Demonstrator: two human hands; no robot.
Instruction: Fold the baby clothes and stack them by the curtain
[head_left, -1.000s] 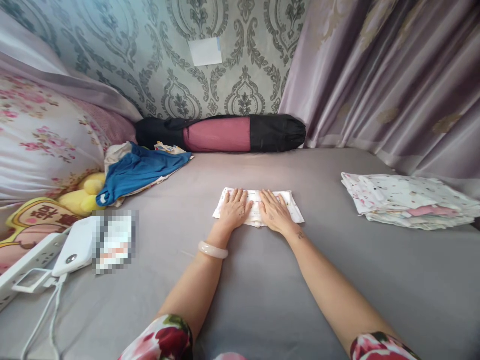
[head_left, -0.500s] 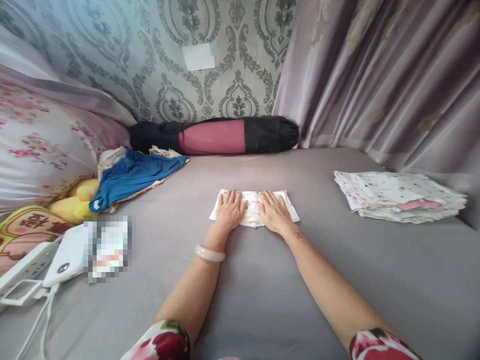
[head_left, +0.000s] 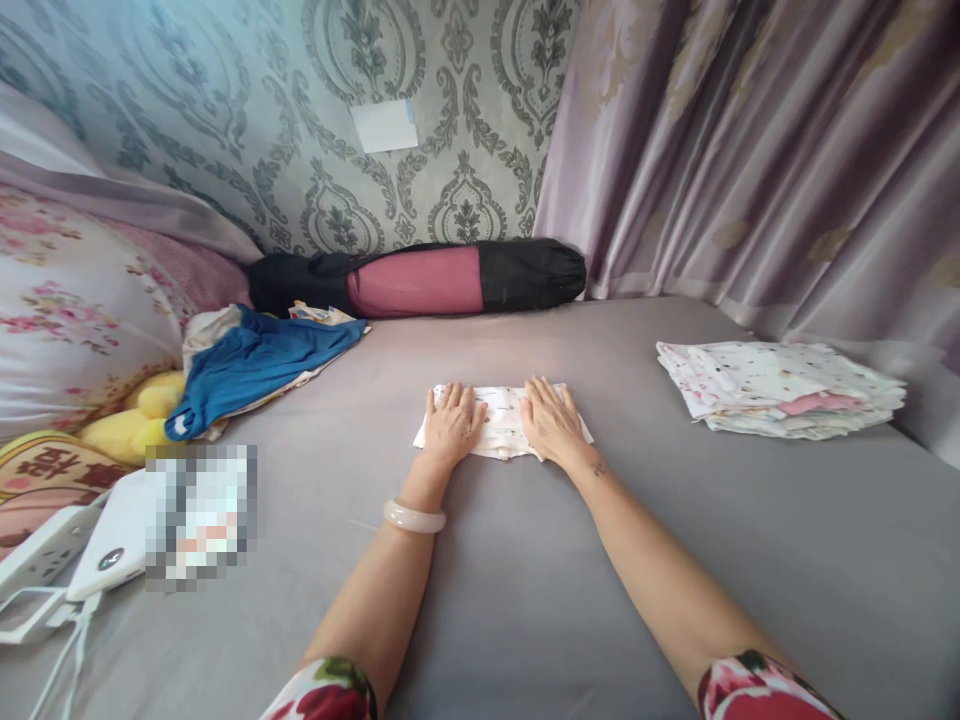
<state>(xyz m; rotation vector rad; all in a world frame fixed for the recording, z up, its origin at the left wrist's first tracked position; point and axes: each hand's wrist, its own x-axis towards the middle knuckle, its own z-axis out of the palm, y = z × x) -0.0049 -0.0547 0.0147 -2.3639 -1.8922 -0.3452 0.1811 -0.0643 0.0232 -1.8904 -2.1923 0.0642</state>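
A small folded white cloth (head_left: 501, 422) with a fine printed pattern lies flat on the grey bed sheet (head_left: 525, 580). My left hand (head_left: 451, 425) rests palm down on its left part, fingers pointing away from me. On the right part lies my right hand (head_left: 553, 420), also flat with the fingers out. Between the two hands the middle of the cloth shows. Parts of the cloth under both palms are hidden, and whether it is a garment I cannot tell.
A stack of folded printed cloths (head_left: 787, 385) lies at right. Blue clothing (head_left: 262, 355) and a yellow plush toy (head_left: 142, 415) are at left, near a white power bank (head_left: 124, 535) and a power strip (head_left: 52, 550). A black and pink roll bag (head_left: 420, 280) lies along the wall.
My hands have slid a little apart on the cloth, showing more of its middle. The view has turned slightly, shifting the surroundings.
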